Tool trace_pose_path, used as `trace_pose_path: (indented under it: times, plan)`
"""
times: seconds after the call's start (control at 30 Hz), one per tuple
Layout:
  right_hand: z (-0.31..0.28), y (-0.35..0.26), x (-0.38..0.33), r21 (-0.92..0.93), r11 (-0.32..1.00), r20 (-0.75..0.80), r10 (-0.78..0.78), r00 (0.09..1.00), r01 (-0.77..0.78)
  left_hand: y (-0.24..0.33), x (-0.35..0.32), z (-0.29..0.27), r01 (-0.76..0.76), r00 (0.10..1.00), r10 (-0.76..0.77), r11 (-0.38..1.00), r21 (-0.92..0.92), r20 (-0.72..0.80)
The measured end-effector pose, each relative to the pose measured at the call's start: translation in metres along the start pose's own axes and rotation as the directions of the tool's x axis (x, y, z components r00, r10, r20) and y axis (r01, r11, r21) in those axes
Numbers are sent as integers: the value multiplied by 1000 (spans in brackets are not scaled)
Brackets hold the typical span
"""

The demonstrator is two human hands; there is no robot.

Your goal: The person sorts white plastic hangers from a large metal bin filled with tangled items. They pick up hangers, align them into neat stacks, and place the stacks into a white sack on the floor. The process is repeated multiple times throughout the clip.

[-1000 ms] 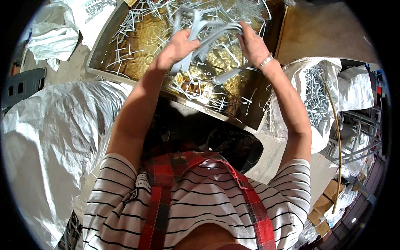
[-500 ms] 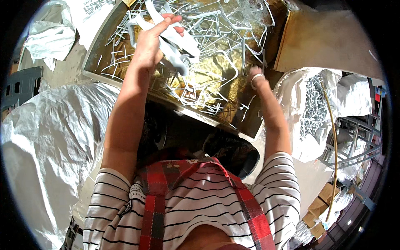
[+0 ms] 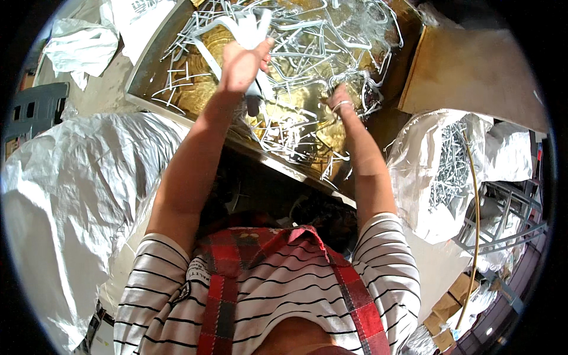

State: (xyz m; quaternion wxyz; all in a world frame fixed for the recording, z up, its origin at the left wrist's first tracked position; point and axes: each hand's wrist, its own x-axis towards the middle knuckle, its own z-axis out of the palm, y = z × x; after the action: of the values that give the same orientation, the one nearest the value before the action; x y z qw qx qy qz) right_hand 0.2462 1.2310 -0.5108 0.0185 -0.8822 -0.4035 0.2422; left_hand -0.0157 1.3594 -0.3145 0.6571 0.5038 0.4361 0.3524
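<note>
My left hand (image 3: pixel 241 64) is raised over the shiny metal table (image 3: pixel 160 106) and grips a bunch of white plastic hangers (image 3: pixel 245 26). My right hand (image 3: pixel 342 102), with a ring on one finger, reaches down into the pile of loose white hangers (image 3: pixel 307 53) that covers the table top; its fingers are buried among them and I cannot see what they hold.
A large white plastic sack (image 3: pixel 71 195) lies at my left. At the right an open clear bag (image 3: pixel 441 171) holds more hangers. A brown cardboard sheet (image 3: pixel 473 71) lies at the upper right. Small cartons (image 3: pixel 449 307) sit at the lower right.
My left hand rose and swung left with the hanger bunch, then came back toward the middle. My right hand let go of the bunch and dropped into the pile on the table.
</note>
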Motion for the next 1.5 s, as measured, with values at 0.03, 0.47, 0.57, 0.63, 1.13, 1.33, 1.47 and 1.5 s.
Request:
trace_pose_path:
  times: [0.03, 0.47, 0.57, 0.63, 1.13, 1.33, 1.47, 1.5]
  plan:
    - [11, -2, -6, 32, 999, -62, -8, 998, 10, -5, 2, 0, -15, 1000, 15, 1000, 27, 21]
    - [-200, -99, -168, -379, 679, 190, -608, 771, 629, -16, -24, 37, -202, 856, 90, 964, 170, 510]
    - [-222, -106, -158, -422, 612, 66, -715, 696, 669, -21, -23, 39, -52, 790, 36, 999, 8, 611]
    - [-235, -107, -141, -437, 588, -76, -778, 624, 680, -13, -30, 40, -132, 681, 168, 986, -107, 712]
    - [-100, -62, -114, 821, 563, 233, -173, 957, -99, -1, 9, -16, 248, 969, -205, 817, -520, 140]
    - [-92, -72, -92, 961, 25, 272, 111, 956, -276, 12, 15, -37, 124, 989, -148, 747, -653, 18]
    - [-104, 79, -43, 468, 823, -531, -31, 847, 323, 20, 40, -82, -155, 981, 7, 643, -750, -196]
    - [-129, 57, -54, 208, 930, -517, -158, 841, 302, 29, 27, -78, -234, 956, 69, 765, -600, -284]
